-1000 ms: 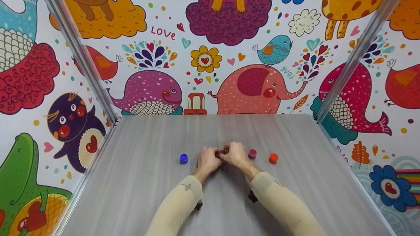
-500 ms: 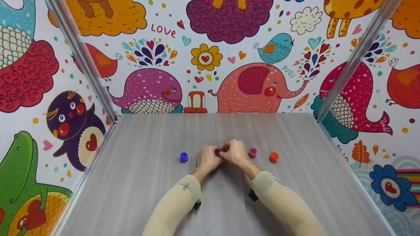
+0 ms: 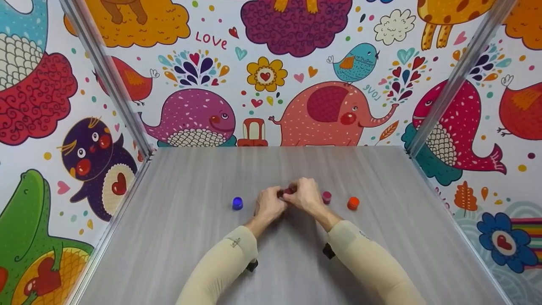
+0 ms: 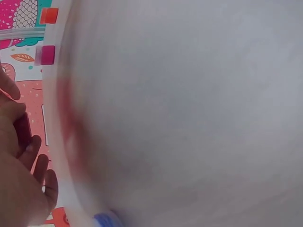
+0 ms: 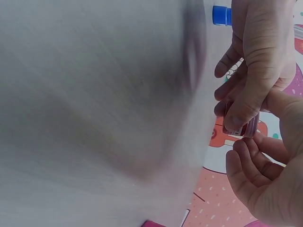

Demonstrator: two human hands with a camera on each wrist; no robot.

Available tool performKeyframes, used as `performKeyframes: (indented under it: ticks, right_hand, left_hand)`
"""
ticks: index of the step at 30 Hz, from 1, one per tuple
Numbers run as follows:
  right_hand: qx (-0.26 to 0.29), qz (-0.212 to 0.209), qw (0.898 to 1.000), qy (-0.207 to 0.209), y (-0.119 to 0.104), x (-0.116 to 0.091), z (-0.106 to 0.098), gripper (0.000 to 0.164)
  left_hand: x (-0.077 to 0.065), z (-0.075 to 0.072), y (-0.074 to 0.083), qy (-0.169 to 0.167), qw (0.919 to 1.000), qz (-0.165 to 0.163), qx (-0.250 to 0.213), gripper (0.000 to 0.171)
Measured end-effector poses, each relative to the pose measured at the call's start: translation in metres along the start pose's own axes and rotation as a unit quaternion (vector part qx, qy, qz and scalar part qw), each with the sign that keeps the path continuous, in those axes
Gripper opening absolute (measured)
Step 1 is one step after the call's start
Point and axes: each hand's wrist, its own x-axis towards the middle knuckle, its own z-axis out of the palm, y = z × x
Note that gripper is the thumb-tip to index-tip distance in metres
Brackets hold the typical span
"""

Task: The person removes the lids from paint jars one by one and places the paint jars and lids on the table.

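Note:
Both hands meet around a small dark red paint jar (image 5: 251, 126) above the middle of the table. My left hand (image 3: 270, 204) holds the jar's body between thumb and fingers, as the right wrist view shows. At the jar's other end, my right hand (image 3: 305, 197) pinches the lid with thumb and forefinger, its other fingers curled loosely. Fingers cover much of the jar, and whether the lid is loose cannot be seen. Left of the hands stands a blue paint jar (image 3: 237, 203). To their right are a crimson jar (image 3: 326, 197) and an orange jar (image 3: 353, 203).
The grey wood-grain table (image 3: 190, 254) runs back to a wall (image 3: 262, 101) printed with cartoon animals. Metal frame posts (image 3: 459, 80) rise at both back corners. The crimson jar stands close beside the right hand.
Both hands have shifted slightly away from the body with the dark red jar between them, and the right wrist has turned a little. The other jars stay put.

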Motion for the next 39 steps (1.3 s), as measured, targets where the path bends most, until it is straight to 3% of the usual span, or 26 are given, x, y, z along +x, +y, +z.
performKeyframes:
  ticks: [4,11,25,33,39]
  right_hand:
    - [-0.001,-0.006,1.0,0.008,-0.002,-0.001,-0.005,0.017]
    - [0.018,-0.006,1.0,0.009,-0.003,-0.004,-0.013,0.015]
    - [0.02,-0.084,0.995,0.048,-0.007,-0.015,-0.03,0.016]
    - [0.027,-0.102,0.993,0.061,-0.011,-0.021,-0.038,0.017]
    - [0.028,-0.128,0.99,0.058,-0.01,-0.023,-0.042,0.015]
  left_hand:
    - [-0.002,-0.003,0.004,-0.004,0.9996,-0.01,-0.027,0.023]
    - [-0.005,-0.005,0.009,0.001,0.9982,0.0,-0.06,0.023]
    - [-0.014,-0.014,0.021,0.009,0.9928,0.027,-0.117,0.03]
    - [-0.021,-0.023,0.028,0.011,0.9869,0.038,-0.156,0.03]
    - [-0.023,-0.025,0.03,0.013,0.9871,0.052,-0.151,0.025]
